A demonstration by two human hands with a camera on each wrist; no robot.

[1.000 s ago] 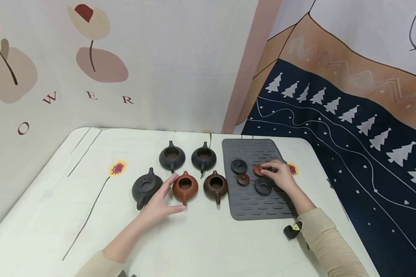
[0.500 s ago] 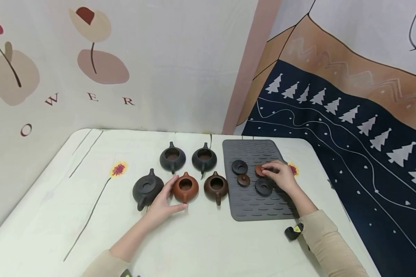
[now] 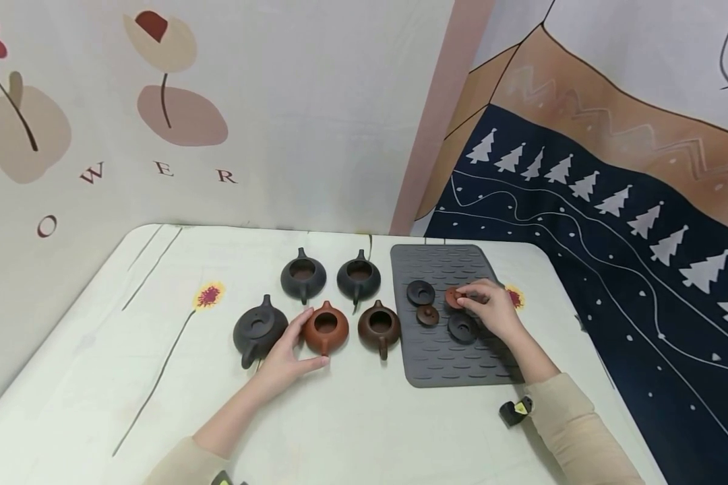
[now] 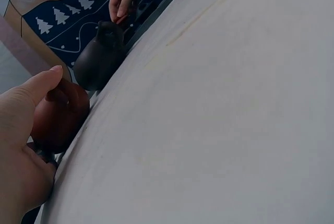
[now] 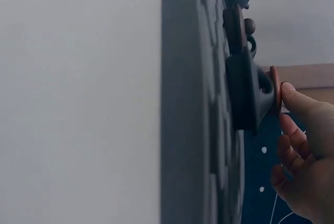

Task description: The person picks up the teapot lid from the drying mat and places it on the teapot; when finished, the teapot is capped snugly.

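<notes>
Only the head view shows inside the round red teapot, left grip spread beside it, right grip pinching red lid

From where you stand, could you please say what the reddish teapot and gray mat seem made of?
The reddish teapot is probably unglazed clay, its earthy surface softly lustrous; the gray mat looks like matte rubber or silicone, with raised ridges.

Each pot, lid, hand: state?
Leftmost black teapot: lidded
Rear-left black teapot: lidless
Rear-right black teapot: lidless
Red teapot: lidless
Brown teapot: lidless
Red lid: pinched
Brown lid: on gray mat, knob up
Rear black lid: on gray mat
Front black lid: on gray mat
Left hand: spread beside red teapot
Right hand: pinching red lid
</notes>
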